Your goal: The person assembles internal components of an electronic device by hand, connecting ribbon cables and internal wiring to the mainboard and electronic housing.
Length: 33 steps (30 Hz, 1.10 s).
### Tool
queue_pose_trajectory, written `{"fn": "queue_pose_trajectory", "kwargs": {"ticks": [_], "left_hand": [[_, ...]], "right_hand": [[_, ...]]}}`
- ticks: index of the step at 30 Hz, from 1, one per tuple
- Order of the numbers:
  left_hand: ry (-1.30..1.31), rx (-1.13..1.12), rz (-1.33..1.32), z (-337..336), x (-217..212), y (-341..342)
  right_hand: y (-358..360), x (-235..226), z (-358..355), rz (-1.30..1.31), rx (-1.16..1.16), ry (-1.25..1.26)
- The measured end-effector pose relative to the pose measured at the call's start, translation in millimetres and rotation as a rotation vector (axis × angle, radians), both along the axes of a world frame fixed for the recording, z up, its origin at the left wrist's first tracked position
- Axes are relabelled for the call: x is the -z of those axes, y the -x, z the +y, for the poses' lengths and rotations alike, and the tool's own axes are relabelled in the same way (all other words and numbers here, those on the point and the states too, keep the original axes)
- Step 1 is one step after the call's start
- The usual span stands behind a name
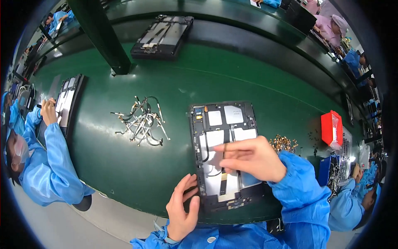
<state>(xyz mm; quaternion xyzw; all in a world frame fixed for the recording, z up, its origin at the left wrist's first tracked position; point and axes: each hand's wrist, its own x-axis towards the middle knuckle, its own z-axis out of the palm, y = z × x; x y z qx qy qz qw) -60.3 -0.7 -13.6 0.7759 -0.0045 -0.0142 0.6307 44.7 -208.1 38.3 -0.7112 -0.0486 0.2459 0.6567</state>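
Note:
An opened black tablet-like device with silver plates and dark ribbon cables inside lies on the green table in front of me. My right hand is over its middle, index finger stretched forward and the other fingers curled toward the thumb. Near the thumb tip a thin dark cable curves above the silver plate; whether it is pinched there cannot be seen. At the device's lower left edge rests my left hand, fingers and thumb apart, fingertips close to or touching the frame.
Left of the device lies a tangled pile of short black cables. Small brassy parts are heaped to its right, past them a red bin and blue box. Another device sits beyond, near a green post. Co-workers sit both sides.

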Motion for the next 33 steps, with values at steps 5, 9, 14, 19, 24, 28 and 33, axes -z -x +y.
{"fn": "queue_pose_trajectory", "kwargs": {"ticks": [5, 9, 14, 19, 24, 28, 33], "left_hand": [[-0.156, 0.11, -0.102, 16.0, -6.0, -22.1], [-0.688, 0.199, -0.451, 24.5, -11.6, -44.1], [-1.081, 0.285, -0.74, 23.5, -5.9, -56.6], [-1.139, 0.299, -0.839, 24.1, -4.8, -63.7], [-1.181, 0.32, -0.958, 23.6, -6.9, -74.1], [-1.187, 0.424, -1.053, 33.0, -8.9, -80.6], [-1.077, 0.529, -1.065, 32.4, -11.2, -100.1]], "right_hand": [[-16.2, 28.7, 6.6, 0.112, 0.013, 0.002], [-24.0, 27.9, 7.1, 0.103, -0.009, 0.04], [-20.5, 26.6, 11.2, 0.088, -0.002, 0.102], [-20.0, 24.6, 13.3, 0.083, -0.011, 0.117], [-21.0, 25.3, 11.6, 0.135, -0.002, 0.098], [-22.4, 22.5, 9.2, 0.168, -0.012, 0.1], [-25.1, 21.7, 9.7, 0.179, -0.033, 0.093]]}}
